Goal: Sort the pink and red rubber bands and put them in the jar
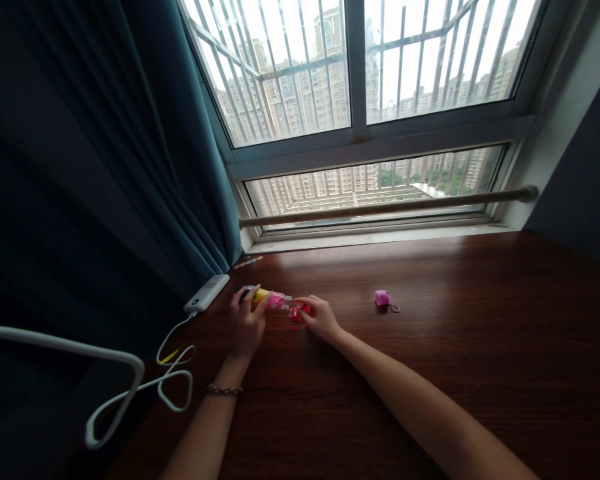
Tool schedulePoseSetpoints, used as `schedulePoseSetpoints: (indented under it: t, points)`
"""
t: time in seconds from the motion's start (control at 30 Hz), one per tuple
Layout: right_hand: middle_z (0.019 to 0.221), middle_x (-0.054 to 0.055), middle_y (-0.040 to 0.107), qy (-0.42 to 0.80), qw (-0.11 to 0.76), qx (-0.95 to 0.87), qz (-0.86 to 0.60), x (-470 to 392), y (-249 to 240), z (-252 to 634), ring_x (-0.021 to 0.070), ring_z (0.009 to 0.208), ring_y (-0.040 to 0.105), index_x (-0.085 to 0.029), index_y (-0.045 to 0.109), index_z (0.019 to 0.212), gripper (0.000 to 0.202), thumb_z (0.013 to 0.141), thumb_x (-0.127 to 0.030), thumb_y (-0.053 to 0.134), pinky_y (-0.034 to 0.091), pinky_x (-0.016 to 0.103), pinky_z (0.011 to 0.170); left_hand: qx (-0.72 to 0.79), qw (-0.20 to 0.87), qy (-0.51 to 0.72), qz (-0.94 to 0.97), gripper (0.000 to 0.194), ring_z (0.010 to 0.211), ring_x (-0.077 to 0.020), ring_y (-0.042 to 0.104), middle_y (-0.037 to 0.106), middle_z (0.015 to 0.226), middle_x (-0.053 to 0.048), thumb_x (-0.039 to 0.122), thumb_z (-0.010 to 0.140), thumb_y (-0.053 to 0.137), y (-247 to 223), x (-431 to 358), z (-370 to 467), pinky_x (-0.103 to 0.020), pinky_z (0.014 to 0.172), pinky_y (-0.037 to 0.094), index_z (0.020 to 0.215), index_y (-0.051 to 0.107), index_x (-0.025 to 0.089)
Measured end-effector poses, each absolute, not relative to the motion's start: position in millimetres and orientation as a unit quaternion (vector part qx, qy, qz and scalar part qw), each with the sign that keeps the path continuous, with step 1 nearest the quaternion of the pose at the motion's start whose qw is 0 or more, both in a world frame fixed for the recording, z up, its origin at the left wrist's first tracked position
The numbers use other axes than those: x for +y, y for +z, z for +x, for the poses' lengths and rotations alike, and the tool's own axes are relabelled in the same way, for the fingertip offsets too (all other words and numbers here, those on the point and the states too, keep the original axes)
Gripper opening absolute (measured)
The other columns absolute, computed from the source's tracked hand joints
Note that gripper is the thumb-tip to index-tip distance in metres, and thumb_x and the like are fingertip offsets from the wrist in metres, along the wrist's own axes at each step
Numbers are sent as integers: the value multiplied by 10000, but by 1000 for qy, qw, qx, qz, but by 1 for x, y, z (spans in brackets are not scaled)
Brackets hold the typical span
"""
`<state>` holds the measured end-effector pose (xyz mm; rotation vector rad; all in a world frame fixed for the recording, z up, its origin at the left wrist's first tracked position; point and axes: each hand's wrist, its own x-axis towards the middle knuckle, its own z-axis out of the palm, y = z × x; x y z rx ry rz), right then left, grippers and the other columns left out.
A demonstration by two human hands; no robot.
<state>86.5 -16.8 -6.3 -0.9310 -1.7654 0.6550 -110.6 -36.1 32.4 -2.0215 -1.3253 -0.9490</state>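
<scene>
My left hand (247, 322) is closed around a clear tube-like bottle (276, 301), which lies on its side with dark, yellow and pink bands of contents. Its clear end points right, toward my right hand (323, 320). The fingers of that hand are pinched on small red loops (295, 313), which look like rubber bands, right by the bottle's end. Some red pieces rest on the table just below; whether any are inside the bottle's mouth I cannot tell. Further right lies a pink cap (381, 298) with a pink strap loop, apart from both hands.
The dark wooden tabletop (455, 360) reaches to a barred window with a rail (390, 208). A white power strip (207, 293) with a white cable (173, 390) sits at the left, beside a blue curtain (180, 167). Small round pieces (249, 263) lie near the sill.
</scene>
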Motion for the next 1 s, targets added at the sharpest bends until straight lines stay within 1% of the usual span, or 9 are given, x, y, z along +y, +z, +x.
schedulePoseSetpoints:
  t: [0.1,0.23,0.3,0.37,0.47,0.63,0.8,0.87,1.0]
  points:
    - [764,-6,578,322,484,-742,-332,-15,-9,85,90,602,493,-212,561,1146,366,780,-219,557,417,204,613,-480,248,-362,-760,385,1192,-280,323,454,1249,-69,112,804,489,29,-33,-106,-496,980,324,1140,553,288]
    - [748,-28,578,438,447,-731,-273,-13,-16,81,50,491,442,-218,364,1310,621,743,-255,613,394,173,493,-473,221,-367,-770,381,1110,-258,395,501,1191,-78,146,812,494,21,-28,-100,-465,940,381,1169,526,273]
    - [746,-27,586,476,423,-727,-257,-13,-17,81,50,470,452,-225,293,1344,713,724,-280,639,396,168,461,-468,214,-361,-778,378,1098,-257,404,511,1177,-80,147,814,489,18,-28,-97,-463,928,395,1171,523,268]
    - [734,-23,592,482,410,-731,-257,-14,-17,82,63,472,479,-230,283,1350,738,714,-300,651,407,171,446,-460,214,-352,-787,380,1118,-264,392,503,1193,-82,133,812,488,16,-29,-92,-473,930,395,1166,528,266]
    - [702,-19,597,464,402,-741,-274,-15,-15,83,78,471,502,-227,321,1333,697,719,-298,644,412,174,433,-438,218,-353,-798,414,1164,-276,360,482,1228,-84,90,800,486,16,-32,-86,-492,935,394,1174,520,265]
    - [567,-47,555,448,344,-763,-313,-17,-12,82,79,401,480,-219,372,1299,556,773,-223,552,386,168,401,-415,220,-345,-813,426,1230,-272,309,459,1263,-72,65,810,465,20,-38,-90,-488,968,378,1182,512,265]
    - [533,-50,517,352,335,-808,-334,-21,0,85,79,437,441,-199,504,1187,419,769,-172,518,356,174,460,-403,234,-321,-825,383,1239,-265,317,455,1272,-60,110,828,472,23,-36,-103,-479,991,362,1180,513,255]
    - [550,-46,512,315,337,-823,-331,-21,6,89,87,478,444,-210,516,1184,402,782,-198,522,353,179,496,-410,237,-311,-824,375,1244,-262,316,452,1277,-54,126,831,476,23,-33,-109,-478,995,358,1181,510,259]
    - [611,-33,528,286,335,-846,-299,-19,13,96,103,554,472,-250,521,1188,346,853,-318,468,353,186,551,-420,245,-306,-818,376,1250,-260,311,464,1267,-52,120,835,467,22,-28,-118,-492,1004,341,1183,507,257]
